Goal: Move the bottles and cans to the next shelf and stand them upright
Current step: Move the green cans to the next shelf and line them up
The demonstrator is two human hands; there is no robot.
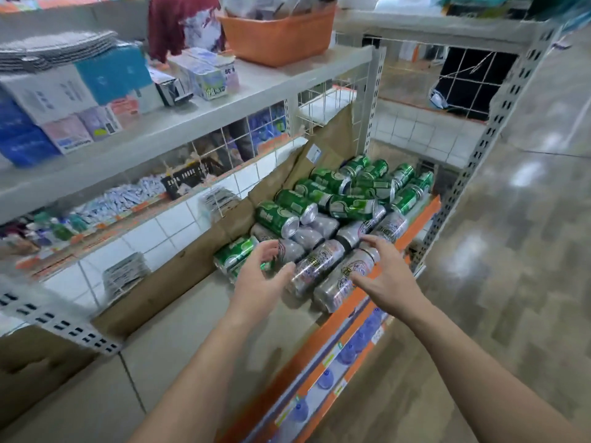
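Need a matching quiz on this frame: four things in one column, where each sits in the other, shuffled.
1 green cans
2 silver cans
3 orange basket
4 right hand

A on the upper shelf
B lying in front, by the orange edge
C over a silver can, fingers spread
D heaped behind and atop the others

Pairs: 1-D, 2-B, 3-A, 4-C

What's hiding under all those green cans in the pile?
Beneath the green cans lie silver cans, on their sides. Whether more sit deeper in the pile is hidden, and the part of the shelf right below them is covered too.
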